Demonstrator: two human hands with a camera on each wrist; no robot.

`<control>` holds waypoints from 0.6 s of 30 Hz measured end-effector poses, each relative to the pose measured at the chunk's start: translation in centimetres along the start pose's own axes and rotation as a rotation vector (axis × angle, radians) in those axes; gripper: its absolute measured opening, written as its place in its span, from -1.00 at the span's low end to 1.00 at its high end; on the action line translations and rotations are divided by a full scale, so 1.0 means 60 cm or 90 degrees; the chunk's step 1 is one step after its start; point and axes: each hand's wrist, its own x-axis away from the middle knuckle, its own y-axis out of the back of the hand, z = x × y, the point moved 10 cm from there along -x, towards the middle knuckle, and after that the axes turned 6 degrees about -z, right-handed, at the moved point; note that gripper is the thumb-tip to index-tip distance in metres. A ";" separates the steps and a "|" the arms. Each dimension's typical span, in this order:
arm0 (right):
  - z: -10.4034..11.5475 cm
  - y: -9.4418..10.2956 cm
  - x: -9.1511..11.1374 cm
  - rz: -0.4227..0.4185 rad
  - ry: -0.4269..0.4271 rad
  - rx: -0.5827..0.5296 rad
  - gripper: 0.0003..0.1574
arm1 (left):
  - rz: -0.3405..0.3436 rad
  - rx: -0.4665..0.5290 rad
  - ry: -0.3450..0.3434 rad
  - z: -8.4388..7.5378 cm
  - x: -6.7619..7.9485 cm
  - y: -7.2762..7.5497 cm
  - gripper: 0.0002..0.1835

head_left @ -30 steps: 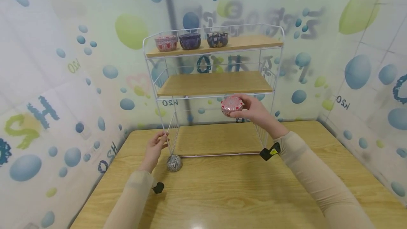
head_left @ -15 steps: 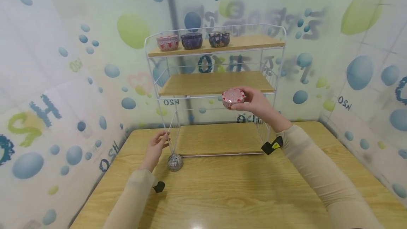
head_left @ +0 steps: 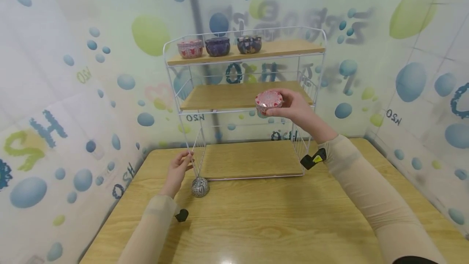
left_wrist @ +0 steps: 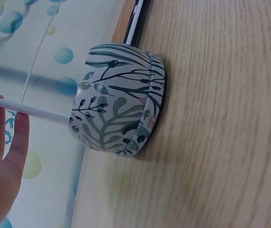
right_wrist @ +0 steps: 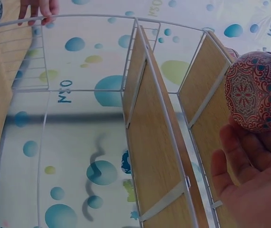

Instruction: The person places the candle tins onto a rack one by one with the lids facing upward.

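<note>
My right hand (head_left: pixel 293 107) holds a round, pink-and-red patterned tin (head_left: pixel 269 99) by its side, in front of the middle shelf's right half. In the right wrist view, the tin's ornate base (right_wrist: pixel 249 92) shows between thumb and fingers. Low on the left, my left hand (head_left: pixel 179 168) grips the front upright of a white wire rack (head_left: pixel 186 133); in the left wrist view two fingertips touch that white rod. Just beside the rod's foot sits a small grey-and-white tin with a leaf pattern (left_wrist: pixel 114 99), its narrower end upward.
Three tins stand on the rack's top shelf (head_left: pixel 289 47), toward its left: a pink one (head_left: pixel 190 49), a dark purple one (head_left: pixel 218 47) and a dark patterned one (head_left: pixel 249 45). Below are a middle shelf (head_left: pixel 220 95) and a bottom shelf (head_left: pixel 249 158). The rack stands on a wooden table (head_left: pixel 256 223).
My right hand has raised the pink-and-red tin from below the middle shelf's front edge to about that shelf's height. My left hand stays on the rack's upright.
</note>
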 end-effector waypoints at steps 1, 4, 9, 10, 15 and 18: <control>0.001 0.001 -0.001 -0.003 0.001 -0.003 -0.26 | 0.001 -0.003 -0.005 0.003 -0.001 0.000 -0.72; 0.005 0.006 -0.005 -0.015 0.004 0.002 -0.26 | 0.004 -0.009 -0.021 0.010 -0.004 0.001 -0.72; 0.012 0.013 -0.013 -0.025 0.004 -0.020 -0.26 | 0.012 -0.007 -0.034 0.011 -0.001 0.000 -0.67; 0.014 0.015 -0.015 -0.028 0.003 -0.022 -0.25 | 0.011 -0.004 -0.031 0.011 -0.001 0.000 -0.67; 0.026 0.025 -0.026 -0.048 0.006 0.006 -0.22 | 0.010 0.012 -0.013 -0.004 0.003 -0.003 -0.70; 0.034 0.031 -0.034 -0.058 0.012 0.020 -0.24 | 0.011 0.018 -0.006 -0.025 0.011 -0.007 -0.75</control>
